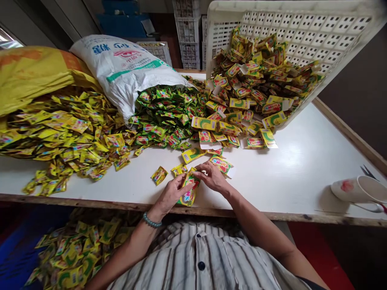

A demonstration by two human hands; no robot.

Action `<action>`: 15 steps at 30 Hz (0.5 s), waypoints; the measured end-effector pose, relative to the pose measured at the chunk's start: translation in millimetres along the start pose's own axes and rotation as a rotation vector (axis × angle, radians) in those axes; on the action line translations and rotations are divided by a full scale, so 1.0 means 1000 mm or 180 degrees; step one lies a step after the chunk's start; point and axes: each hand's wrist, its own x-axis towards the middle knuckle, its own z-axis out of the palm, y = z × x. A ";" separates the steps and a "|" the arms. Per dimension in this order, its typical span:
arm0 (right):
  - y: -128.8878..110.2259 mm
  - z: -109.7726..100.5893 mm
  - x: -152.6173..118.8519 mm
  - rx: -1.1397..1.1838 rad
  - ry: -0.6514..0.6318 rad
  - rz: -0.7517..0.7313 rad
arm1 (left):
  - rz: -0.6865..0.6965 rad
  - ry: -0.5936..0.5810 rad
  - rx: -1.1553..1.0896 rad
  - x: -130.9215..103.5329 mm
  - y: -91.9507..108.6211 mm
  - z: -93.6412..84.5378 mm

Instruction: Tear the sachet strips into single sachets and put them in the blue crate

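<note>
At the far left a yellow sack [33, 72] lies on the table [302, 161], spilling yellow sachets [69, 133] across the top; below the table edge more packets [75, 249] sit in a heap. Beside the yellow sack a white sack [121, 68] lies on its side, green sachets [163, 117] pouring from its mouth. One loose sachet [159, 175] lies just left of the hands. The left hand [172, 194], a bead bracelet [151, 221] on its wrist, curls its fingers round a packet [189, 191] at the near edge. The right hand [213, 177] pinches the top of the same packet, fingers bent. Behind them a white crate [302, 28] tilts, folded packets [256, 80] sliding out of it. At the far right a cup [359, 189] lies on its side, scissors [369, 172] just behind it
</note>
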 end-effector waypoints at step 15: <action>-0.035 0.018 -0.003 -0.1166 -0.0521 -0.0257 | 0.0301 0.0040 0.0205 -0.003 -0.005 -0.016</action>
